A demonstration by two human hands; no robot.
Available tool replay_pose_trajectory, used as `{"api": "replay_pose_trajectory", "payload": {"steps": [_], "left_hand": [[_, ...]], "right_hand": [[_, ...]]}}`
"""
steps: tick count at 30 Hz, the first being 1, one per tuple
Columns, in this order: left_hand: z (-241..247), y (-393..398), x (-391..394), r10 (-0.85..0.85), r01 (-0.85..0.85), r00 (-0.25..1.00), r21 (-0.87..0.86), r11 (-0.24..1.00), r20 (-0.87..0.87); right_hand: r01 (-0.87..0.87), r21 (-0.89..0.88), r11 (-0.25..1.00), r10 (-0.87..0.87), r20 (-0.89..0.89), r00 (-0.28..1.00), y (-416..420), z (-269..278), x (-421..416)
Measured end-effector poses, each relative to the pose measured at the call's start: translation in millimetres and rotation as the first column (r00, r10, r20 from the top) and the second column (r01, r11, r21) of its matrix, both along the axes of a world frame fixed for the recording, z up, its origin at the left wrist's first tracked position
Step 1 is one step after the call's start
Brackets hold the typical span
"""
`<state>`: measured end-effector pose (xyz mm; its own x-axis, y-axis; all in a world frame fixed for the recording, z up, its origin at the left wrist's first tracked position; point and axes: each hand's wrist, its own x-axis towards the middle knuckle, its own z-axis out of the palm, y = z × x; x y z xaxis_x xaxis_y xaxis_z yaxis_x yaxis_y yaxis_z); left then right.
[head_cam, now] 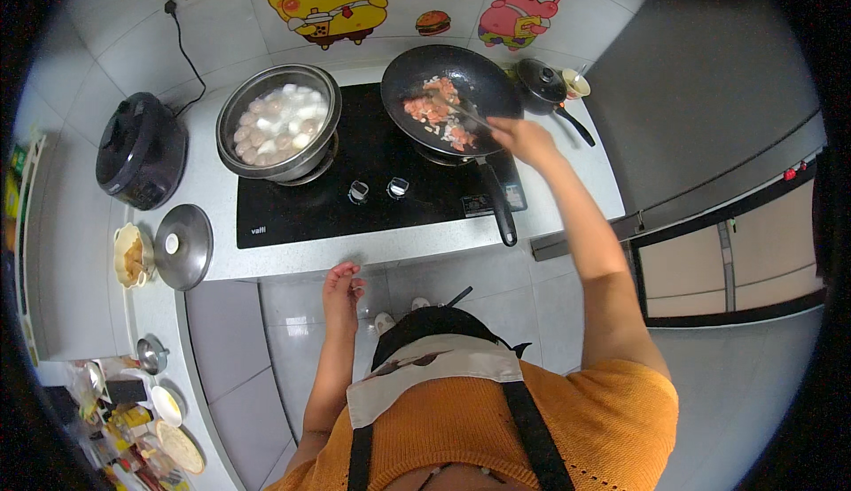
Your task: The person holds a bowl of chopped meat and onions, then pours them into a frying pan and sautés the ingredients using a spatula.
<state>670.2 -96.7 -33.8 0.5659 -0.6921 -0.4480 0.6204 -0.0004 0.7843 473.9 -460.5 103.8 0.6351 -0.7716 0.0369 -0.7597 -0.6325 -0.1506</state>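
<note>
My right hand [525, 140] grips the handle of a utensil, possibly a spatula [465, 113], whose far end is among the food in a black wok [488, 79]. Chopped pinkish-orange pieces [429, 111] mixed with small white bits lie in the wok. Its long black handle [497, 202] points back over the counter's front edge. My left hand [343, 295] hangs just short of that edge, fingers loosely curled and holding nothing. On the left burner stands a steel pot [229, 149] full of round pinkish balls and white pieces [279, 125] in pale liquid.
The black gas cooktop [299, 215] has two knobs. Left of it are a dark electric cooker [141, 149], a metal lid [184, 246] and a scalloped bowl [121, 258] of food. At right sit a small lidded pan [537, 85] and a cup [577, 85]. Packets and bottles [129, 438] crowd the side counter.
</note>
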Motion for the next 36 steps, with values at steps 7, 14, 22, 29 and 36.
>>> {"api": "replay_pose_trajectory", "payload": {"steps": [7,14,22,29,36], "left_hand": [[1,-7,-5,-0.058,0.058,0.998,0.01,0.998,-0.033],[0,-20,-10,-0.066,0.065,0.997,-0.03,0.997,-0.035],[0,-3,-2,-0.041,0.041,0.999,0.016,0.999,-0.013],[7,18,4,-0.011,0.011,1.0,-0.005,1.0,-0.021],[-8,26,10,0.014,-0.014,0.999,-0.007,1.0,-0.051]], "right_hand": [[-0.136,-0.345,0.929,-0.049,-0.476,0.878,12,89,-79],[0.031,-0.048,0.998,-0.05,-0.461,0.886,33,144,-74],[0.113,-0.083,0.99,-0.128,-0.204,0.971,7,19,-29],[0.153,-0.084,0.985,-0.149,0.048,0.988,-2,-14,29],[0.109,-0.058,0.992,-0.118,-0.183,0.976,9,11,1]]}}
